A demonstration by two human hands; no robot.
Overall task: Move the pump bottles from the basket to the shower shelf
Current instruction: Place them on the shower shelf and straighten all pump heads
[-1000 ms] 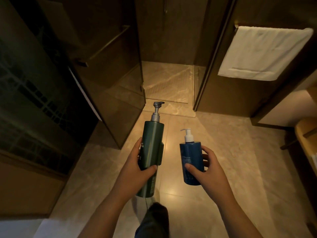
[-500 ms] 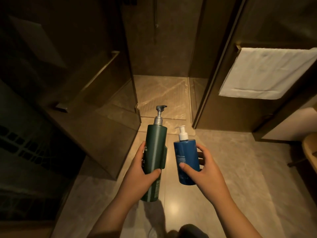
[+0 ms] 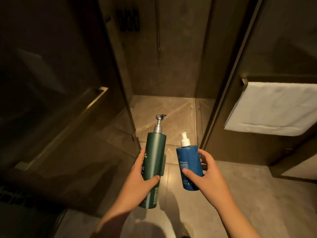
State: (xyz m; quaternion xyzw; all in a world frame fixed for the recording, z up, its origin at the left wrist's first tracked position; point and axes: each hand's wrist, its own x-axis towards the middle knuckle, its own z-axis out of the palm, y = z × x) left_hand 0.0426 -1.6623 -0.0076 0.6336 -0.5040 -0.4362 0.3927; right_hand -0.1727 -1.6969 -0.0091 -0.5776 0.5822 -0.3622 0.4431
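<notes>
Dim bathroom, warm yellowish light, and the person's standing right at the shower opening with a bottle in each of their hands. The left hand (image 3: 139, 177) is wrapped around the middle of the tall green pump bottle (image 3: 155, 157), thumb across the front and fingers behind it. That one has a silver pump (image 3: 159, 121) on top, and the whole bottle leans a bit to the right. The right hand (image 3: 211, 171) grips the shorter blue pump bottle (image 3: 188, 162) the same way, thumb pressed on the front near the label and fingers curled round the far side. The blue one has a white pump (image 3: 185, 140). The two bottles sit side by side and close, not touching, both held up in the air over the tiled floor (image 3: 257, 194) just short of the shower tray (image 3: 164, 107). On the left there's the glass door (image 3: 51, 74) with its long bar handle (image 3: 68, 129). A white towel (image 3: 274, 109) hangs on the right. High on the back wall of the shower there's a dark rack (image 3: 129, 19), too murky to tell what it carries, and a thin metal hose (image 3: 158, 24) hangs down beside it.
</notes>
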